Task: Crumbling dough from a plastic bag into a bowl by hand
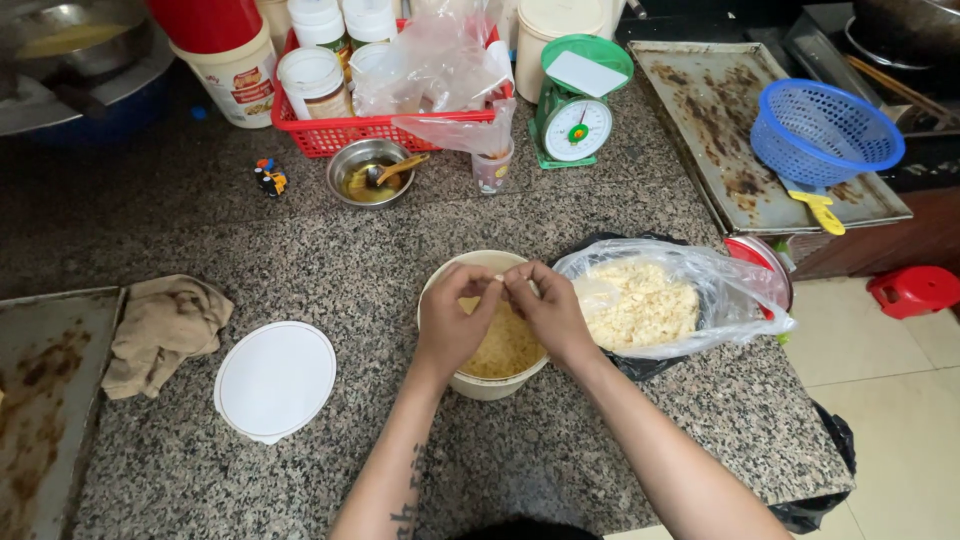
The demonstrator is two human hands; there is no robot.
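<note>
My left hand (452, 322) and my right hand (546, 310) meet fingertip to fingertip above a cream tub (492, 386) on the granite counter. Between the fingertips they pinch a small pale piece (500, 283), too small to identify. The tub holds yellowish crumbly pieces (506, 348). Right of the tub lies a clear plastic bag (672, 300) full of paler crumbly pieces, resting on a black bag. The tub's white round lid (275, 380) lies flat on the counter to the left.
A brown cloth (163, 330) and a stained tray (40, 400) lie at left. Behind are a small steel bowl with a spoon (369, 173), a red basket of jars (380, 128), a green kitchen scale (577, 100), and a blue colander (825, 132) on a baking tray (740, 160).
</note>
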